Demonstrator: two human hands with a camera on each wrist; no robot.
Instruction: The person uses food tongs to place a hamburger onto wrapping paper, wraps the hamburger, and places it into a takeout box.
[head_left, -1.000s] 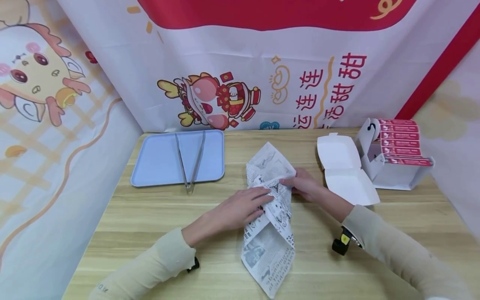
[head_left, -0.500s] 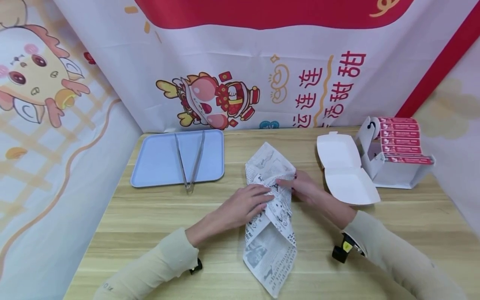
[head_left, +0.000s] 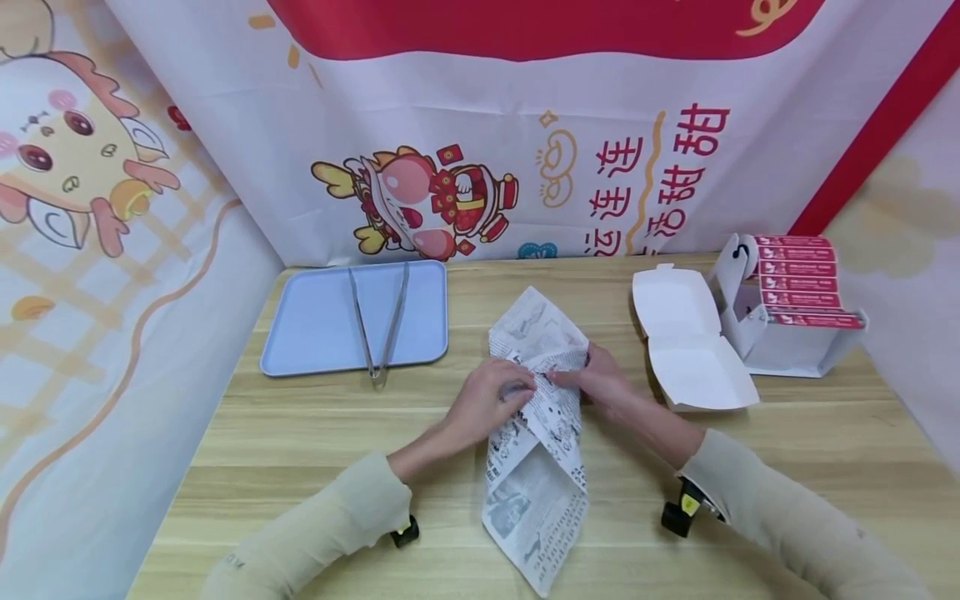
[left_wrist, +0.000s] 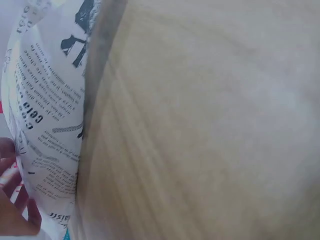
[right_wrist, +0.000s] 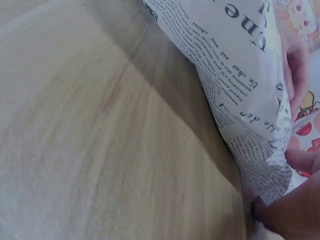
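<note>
A folded sheet of newsprint-style wrapping paper (head_left: 558,421) lies lengthwise on the wooden table, its side flaps overlapping across the middle. My left hand (head_left: 486,402) is on the left of the fold, thumb and fingertips drawn together at the paper. On the right edge, my right hand (head_left: 603,379) grips the wrap with its thumb on top and the other fingers mostly hidden at the side. The left wrist view shows the printed paper (left_wrist: 50,110) bulging up from the table. In the right wrist view, fingers (right_wrist: 300,160) hold its narrow end. What is inside cannot be seen.
A blue tray (head_left: 315,333) stands at the back left, with metal tongs (head_left: 386,333) lying across it and over its front edge. To the right are an open white clamshell box (head_left: 697,371) and a dispenser (head_left: 791,342) with a roll of red labels.
The left hand's fingers have gone from lying flat over the fold to curling toward the thumb. My right hand stays at the right edge, and the paper has barely shifted.
</note>
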